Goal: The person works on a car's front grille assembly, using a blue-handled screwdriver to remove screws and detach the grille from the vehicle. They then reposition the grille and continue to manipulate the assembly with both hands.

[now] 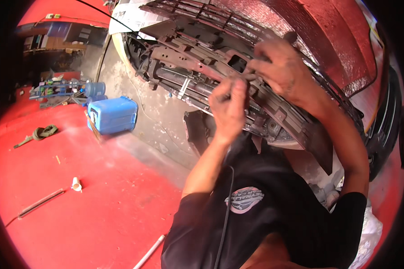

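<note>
The stripped front end of a red car (pixel 336 40) fills the top of the view, its dark brackets and crossbar (pixel 188 76) bare. My left hand (pixel 229 105) is raised to the bracket work with its fingers curled tight around a small dark piece; what the piece is I cannot tell. Just to its right and higher, my right hand (pixel 283 67) pinches the edge of a dark bracket (pixel 238 62) with fingers and thumb. Both forearms rise from my black shirt (pixel 265 210) at the lower edge.
A blue plastic canister (pixel 112 115) lies on the red floor (pixel 98 224) at left, with a blue water bottle (pixel 94 88) behind it. A green strap (pixel 42 132), a white cone (pixel 76 184) and two rods (pixel 40 202) (pixel 150 251) lie scattered. Crumpled white sheeting (pixel 368 233) sits at right.
</note>
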Motion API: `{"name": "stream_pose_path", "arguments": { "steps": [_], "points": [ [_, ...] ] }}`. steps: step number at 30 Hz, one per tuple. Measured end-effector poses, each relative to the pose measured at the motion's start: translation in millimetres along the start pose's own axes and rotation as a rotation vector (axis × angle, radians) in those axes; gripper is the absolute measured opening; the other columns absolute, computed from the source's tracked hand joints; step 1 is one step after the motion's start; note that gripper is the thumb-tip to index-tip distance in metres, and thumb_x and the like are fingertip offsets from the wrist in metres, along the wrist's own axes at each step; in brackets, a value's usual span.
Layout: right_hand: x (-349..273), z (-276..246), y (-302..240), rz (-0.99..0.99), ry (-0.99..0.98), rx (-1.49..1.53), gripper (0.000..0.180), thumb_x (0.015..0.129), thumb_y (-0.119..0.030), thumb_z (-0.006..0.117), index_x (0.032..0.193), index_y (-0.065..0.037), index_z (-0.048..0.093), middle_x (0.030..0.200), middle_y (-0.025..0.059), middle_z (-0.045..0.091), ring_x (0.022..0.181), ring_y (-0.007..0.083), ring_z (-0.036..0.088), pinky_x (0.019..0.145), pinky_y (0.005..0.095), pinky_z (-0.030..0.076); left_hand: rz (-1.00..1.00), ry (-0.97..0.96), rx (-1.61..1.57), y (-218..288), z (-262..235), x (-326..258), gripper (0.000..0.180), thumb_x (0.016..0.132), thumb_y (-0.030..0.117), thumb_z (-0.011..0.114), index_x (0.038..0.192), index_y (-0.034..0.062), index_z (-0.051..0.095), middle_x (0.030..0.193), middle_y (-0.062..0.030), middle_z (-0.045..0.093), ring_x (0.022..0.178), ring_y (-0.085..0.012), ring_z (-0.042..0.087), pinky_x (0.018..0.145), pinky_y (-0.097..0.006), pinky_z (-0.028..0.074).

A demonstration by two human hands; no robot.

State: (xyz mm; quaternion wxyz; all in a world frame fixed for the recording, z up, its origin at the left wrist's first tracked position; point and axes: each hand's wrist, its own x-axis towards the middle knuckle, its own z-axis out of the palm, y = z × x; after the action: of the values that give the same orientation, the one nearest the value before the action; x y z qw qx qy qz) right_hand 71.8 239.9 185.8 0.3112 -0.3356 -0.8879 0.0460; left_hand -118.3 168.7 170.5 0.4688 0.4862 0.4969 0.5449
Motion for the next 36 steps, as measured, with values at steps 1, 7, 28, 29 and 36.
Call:
{"name": "stream_pose_path", "arguments": {
  "steps": [1,7,28,29,36],
  "points": [
    [4.6,1.4,2.6,-0.011,0.142,-0.037,0.028,0.077,-0.010,0.073,0.105,-0.008,0.071,0.110,0.0141,0.063,0.103,0.0311,0.063,0.087,0.0380,0.052,0.152,-0.043,0.097,-3.5,1.6,1.9,0.024,0.102,0.019,0.062,0.103,-0.0020,0.074,0.080,-0.0084,0.064,0.072,-0.0179,0.058,0.064,-0.030,0.044],
    [21.6,35.2,13.7,0.413,0.131,-0.049,0.039,0.077,-0.012,0.074,0.116,-0.009,0.074,0.116,0.0172,0.062,0.110,0.0372,0.060,0.098,0.0487,0.048,0.540,-0.133,0.147,-24.9,1.8,33.0,0.019,0.098,0.010,0.060,0.095,-0.0056,0.070,0.085,-0.0144,0.068,0.074,-0.0271,0.062,0.069,-0.035,0.050],
    [88.5,124.6,37.5,0.402,-0.224,0.365,0.044,0.094,-0.017,0.065,0.137,-0.008,0.063,0.078,0.0151,0.065,0.073,0.0321,0.069,0.066,0.0428,0.054,-0.236,-0.130,0.045,-56.6,-104.9,155.3,0.038,0.090,0.015,0.079,0.119,-0.0019,0.061,0.103,-0.0060,0.064,0.092,-0.0153,0.059,0.083,-0.030,0.048],
    [98.3,113.3,42.0,0.470,-0.301,0.366,0.044,0.094,-0.017,0.065,0.137,-0.009,0.062,0.078,0.0153,0.065,0.074,0.0314,0.070,0.066,0.0424,0.054,-0.050,-0.064,0.261,-63.9,-113.0,163.1,0.040,0.086,0.013,0.082,0.119,-0.0018,0.065,0.098,-0.0083,0.068,0.087,-0.0185,0.061,0.080,-0.033,0.050],
    [79.5,143.8,103.0,0.222,-0.054,0.082,0.057,0.090,-0.004,0.059,0.146,-0.010,0.054,0.070,0.0158,0.059,0.069,0.0252,0.068,0.066,0.0407,0.054,-0.084,-0.359,0.915,-84.1,-101.5,185.3,0.029,0.088,0.026,0.077,0.103,0.0008,0.076,0.089,-0.0219,0.074,0.087,-0.0395,0.071,0.078,-0.044,0.053]
  ]
}}
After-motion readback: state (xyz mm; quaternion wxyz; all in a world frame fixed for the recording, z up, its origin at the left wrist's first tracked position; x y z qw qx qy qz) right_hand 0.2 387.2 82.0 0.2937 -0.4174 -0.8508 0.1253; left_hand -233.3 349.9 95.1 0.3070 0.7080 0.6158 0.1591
